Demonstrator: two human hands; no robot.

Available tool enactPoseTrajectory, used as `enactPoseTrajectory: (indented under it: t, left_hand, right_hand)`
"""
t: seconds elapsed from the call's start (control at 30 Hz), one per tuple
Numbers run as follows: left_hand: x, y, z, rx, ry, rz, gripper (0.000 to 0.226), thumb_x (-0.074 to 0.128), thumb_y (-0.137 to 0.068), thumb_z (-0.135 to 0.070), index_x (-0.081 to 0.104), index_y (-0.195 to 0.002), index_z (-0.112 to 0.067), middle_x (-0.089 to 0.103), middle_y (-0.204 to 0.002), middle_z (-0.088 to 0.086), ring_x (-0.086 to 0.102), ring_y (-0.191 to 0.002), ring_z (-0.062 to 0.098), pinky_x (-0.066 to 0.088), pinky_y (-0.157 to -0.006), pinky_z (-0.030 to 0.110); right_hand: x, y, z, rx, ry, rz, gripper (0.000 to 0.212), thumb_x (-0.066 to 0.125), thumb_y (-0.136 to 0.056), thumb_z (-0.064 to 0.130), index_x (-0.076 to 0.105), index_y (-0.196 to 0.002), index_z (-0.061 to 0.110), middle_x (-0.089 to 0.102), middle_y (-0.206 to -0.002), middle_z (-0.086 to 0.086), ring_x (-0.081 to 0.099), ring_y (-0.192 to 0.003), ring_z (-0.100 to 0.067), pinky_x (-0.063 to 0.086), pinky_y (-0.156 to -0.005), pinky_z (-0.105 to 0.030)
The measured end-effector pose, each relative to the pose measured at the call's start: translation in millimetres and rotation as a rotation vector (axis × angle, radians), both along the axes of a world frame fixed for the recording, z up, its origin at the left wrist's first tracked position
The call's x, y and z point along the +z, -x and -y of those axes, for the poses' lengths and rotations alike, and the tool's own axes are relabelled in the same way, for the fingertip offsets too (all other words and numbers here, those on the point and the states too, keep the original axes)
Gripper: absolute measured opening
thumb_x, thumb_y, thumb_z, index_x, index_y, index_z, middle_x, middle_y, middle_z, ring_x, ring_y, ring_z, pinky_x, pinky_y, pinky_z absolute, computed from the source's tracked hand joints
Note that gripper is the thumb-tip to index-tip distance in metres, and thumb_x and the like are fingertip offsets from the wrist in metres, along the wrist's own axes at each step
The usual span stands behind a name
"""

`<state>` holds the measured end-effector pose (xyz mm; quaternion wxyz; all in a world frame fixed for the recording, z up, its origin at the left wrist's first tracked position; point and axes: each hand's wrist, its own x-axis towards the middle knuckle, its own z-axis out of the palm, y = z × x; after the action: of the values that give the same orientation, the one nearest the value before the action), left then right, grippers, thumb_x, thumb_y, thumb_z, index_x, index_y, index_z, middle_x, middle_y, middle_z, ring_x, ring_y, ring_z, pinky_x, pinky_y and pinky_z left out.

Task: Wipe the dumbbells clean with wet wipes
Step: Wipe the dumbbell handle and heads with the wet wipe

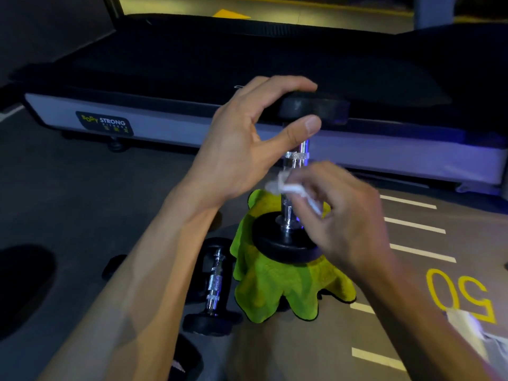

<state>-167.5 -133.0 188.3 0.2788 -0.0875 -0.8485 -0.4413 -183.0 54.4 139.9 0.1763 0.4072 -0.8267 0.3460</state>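
Note:
A dumbbell (298, 158) with black plates and a chrome handle stands upright on a green cloth (277, 284). My left hand (247, 141) grips its top plate, fingers over the top and thumb underneath. My right hand (349, 215) pinches a crumpled white wet wipe (286, 185) against the middle of the chrome handle; the hand is blurred. A second dumbbell (213, 287) lies on the floor just left of the cloth.
A low treadmill deck (192, 127) with a "Body Strong" label runs across the back. The grey floor carries white stripes (412, 224) and a yellow "50" (461, 295) at right. A white packet (467, 325) lies at lower right. Dark objects sit at the left and bottom edges.

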Motion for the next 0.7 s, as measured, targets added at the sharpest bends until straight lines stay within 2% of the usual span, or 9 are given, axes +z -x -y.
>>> enactPoseTrajectory:
  t: [0.1,0.2,0.3,0.37,0.47,0.53,0.6,0.67,0.7]
  left_hand:
    - [-0.6,-1.0,2.0,0.004,-0.008,0.003,0.039,0.073,-0.098,-0.039,0.068,-0.133,-0.022,0.065,-0.119,-0.009,0.062,-0.12,0.015,0.047,-0.109,0.043]
    - [-0.5,-3.8,0.8,-0.009,-0.017,0.004,0.039,0.072,-0.098,-0.037,0.067,-0.133,-0.02,0.065,-0.122,-0.008,0.063,-0.122,0.017,0.048,-0.109,0.043]
    - [2.9,-4.1,-1.7,-0.012,-0.005,0.012,0.039,0.073,-0.098,-0.037,0.067,-0.133,-0.02,0.065,-0.121,-0.006,0.063,-0.12,0.014,0.048,-0.107,0.037]
    - [4.5,-3.5,-2.8,-0.01,0.004,0.01,0.039,0.073,-0.098,-0.038,0.068,-0.133,-0.021,0.066,-0.119,-0.005,0.062,-0.117,0.012,0.047,-0.106,0.03]
    - [3.6,-2.7,-5.6,-0.017,-0.018,0.003,0.039,0.074,-0.097,-0.038,0.069,-0.131,-0.022,0.065,-0.118,-0.01,0.062,-0.119,0.012,0.046,-0.106,0.027]
    - [3.6,-2.8,-8.9,-0.027,-0.035,-0.001,0.039,0.075,-0.096,-0.036,0.069,-0.131,-0.02,0.064,-0.118,-0.011,0.062,-0.118,0.011,0.046,-0.106,0.026]
    - [5.2,-1.9,-11.9,-0.036,-0.029,-0.001,0.039,0.075,-0.096,-0.036,0.069,-0.131,-0.02,0.064,-0.118,-0.009,0.063,-0.117,0.012,0.047,-0.106,0.028]
    - [6.2,0.0,-13.7,-0.041,-0.022,0.0,0.039,0.075,-0.096,-0.036,0.07,-0.13,-0.02,0.065,-0.118,-0.007,0.063,-0.117,0.012,0.047,-0.105,0.028]
    - [6.5,1.0,-14.3,-0.044,-0.021,0.003,0.038,0.075,-0.096,-0.036,0.07,-0.13,-0.02,0.065,-0.118,-0.007,0.063,-0.117,0.012,0.047,-0.105,0.027]
  right_hand:
    - [-6.9,-4.4,-6.7,0.11,-0.119,0.056,0.021,0.068,-0.085,0.016,0.071,-0.098,0.032,0.046,-0.083,0.025,0.044,-0.069,0.004,0.039,-0.059,-0.028]
    - [7.7,1.6,5.0,0.075,-0.055,-0.02,0.014,0.07,-0.089,0.011,0.073,-0.094,0.023,0.048,-0.086,0.017,0.05,-0.069,-0.008,0.045,-0.058,-0.034]
    - [10.7,0.5,14.3,0.025,0.002,-0.063,0.016,0.066,-0.088,0.013,0.066,-0.091,0.029,0.039,-0.087,0.021,0.045,-0.071,-0.007,0.042,-0.06,-0.032]
    - [2.4,-6.0,9.4,0.051,-0.112,0.022,0.017,0.067,-0.083,0.017,0.064,-0.091,0.032,0.044,-0.073,0.019,0.054,-0.069,-0.016,0.042,-0.06,-0.03]
    - [6.4,-8.7,3.1,0.003,-0.26,0.092,0.013,0.071,-0.08,0.025,0.07,-0.09,0.033,0.043,-0.058,0.02,0.058,-0.065,-0.027,0.037,-0.059,-0.029]
    - [20.9,-2.6,6.7,-0.036,-0.16,0.013,0.012,0.066,-0.084,0.028,0.069,-0.093,0.035,0.056,-0.067,0.016,0.064,-0.07,-0.029,0.045,-0.06,-0.033]
    - [26.4,5.0,12.0,-0.098,-0.006,-0.114,0.013,0.066,-0.088,0.02,0.075,-0.092,0.029,0.062,-0.078,0.012,0.063,-0.071,-0.026,0.046,-0.059,-0.034]
    - [16.3,2.9,11.8,-0.123,0.033,-0.153,0.015,0.069,-0.089,0.015,0.077,-0.096,0.024,0.064,-0.086,0.011,0.061,-0.076,-0.017,0.042,-0.06,-0.03]
    - [7.5,-1.6,7.3,-0.094,0.01,-0.128,0.017,0.068,-0.089,0.015,0.078,-0.099,0.025,0.07,-0.094,0.012,0.063,-0.081,-0.013,0.045,-0.062,-0.029]
